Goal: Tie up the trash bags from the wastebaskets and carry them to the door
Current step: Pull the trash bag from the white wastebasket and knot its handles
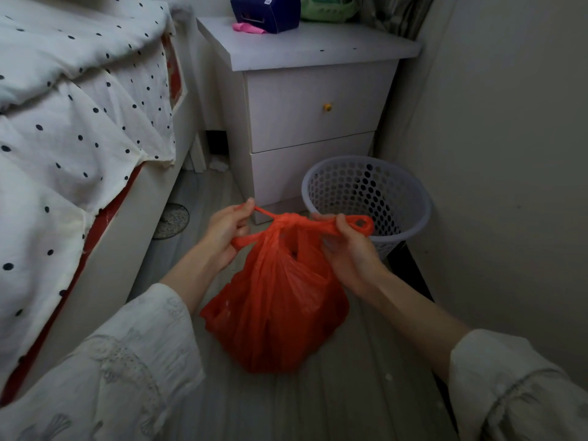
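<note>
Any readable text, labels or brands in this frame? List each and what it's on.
None legible.
Dark blue box on the nightstand: a small white printed patch, too blurred to read.
Green item beside it: no readable print.
Red trash bag, wastebasket: no print visible.

We see a thin orange plastic trash bag [276,307], crinkled and faintly glossy. At one o'clock from it stands a pale lavender perforated plastic wastebasket [366,198], smooth and matt. At twelve o'clock, a white matt wood-grain nightstand [315,103]; at ten o'clock, soft white dotted cloth bedding [73,116], wrinkled and matt.
</note>
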Action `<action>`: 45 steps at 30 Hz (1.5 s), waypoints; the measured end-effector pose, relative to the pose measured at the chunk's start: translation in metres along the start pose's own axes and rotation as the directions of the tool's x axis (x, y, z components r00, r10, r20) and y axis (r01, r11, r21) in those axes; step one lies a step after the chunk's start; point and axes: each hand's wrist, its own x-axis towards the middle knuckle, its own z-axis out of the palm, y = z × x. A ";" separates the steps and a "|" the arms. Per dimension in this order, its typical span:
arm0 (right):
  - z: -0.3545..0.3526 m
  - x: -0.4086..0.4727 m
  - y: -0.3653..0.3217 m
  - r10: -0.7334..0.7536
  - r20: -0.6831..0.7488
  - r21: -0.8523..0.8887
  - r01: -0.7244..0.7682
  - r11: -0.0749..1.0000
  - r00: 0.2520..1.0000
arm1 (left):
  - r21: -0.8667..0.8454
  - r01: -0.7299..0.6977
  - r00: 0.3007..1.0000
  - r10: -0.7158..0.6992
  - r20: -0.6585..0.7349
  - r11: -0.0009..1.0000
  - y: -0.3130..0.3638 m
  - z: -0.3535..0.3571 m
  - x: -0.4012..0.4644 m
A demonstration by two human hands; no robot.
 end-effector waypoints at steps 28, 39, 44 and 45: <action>-0.074 -0.054 0.030 0.315 -0.374 -0.009 -0.342 0.939 0.873 | -0.343 0.168 0.984 -0.134 0.121 0.924 -0.014 -0.051 -0.014; -0.024 -0.025 0.066 -0.289 -0.163 -0.769 0.062 0.636 0.943 | 0.416 -0.081 0.992 0.034 0.119 0.906 -0.061 -0.001 -0.023; 0.007 -0.015 0.064 -0.398 -0.128 -0.743 0.178 0.645 0.908 | -0.016 -0.042 0.995 0.040 -0.092 0.999 -0.050 0.006 -0.010; 0.013 -0.012 0.061 -0.353 -0.170 -0.671 0.154 0.726 0.920 | -0.055 -0.030 0.990 0.022 -0.142 0.998 -0.047 0.003 -0.009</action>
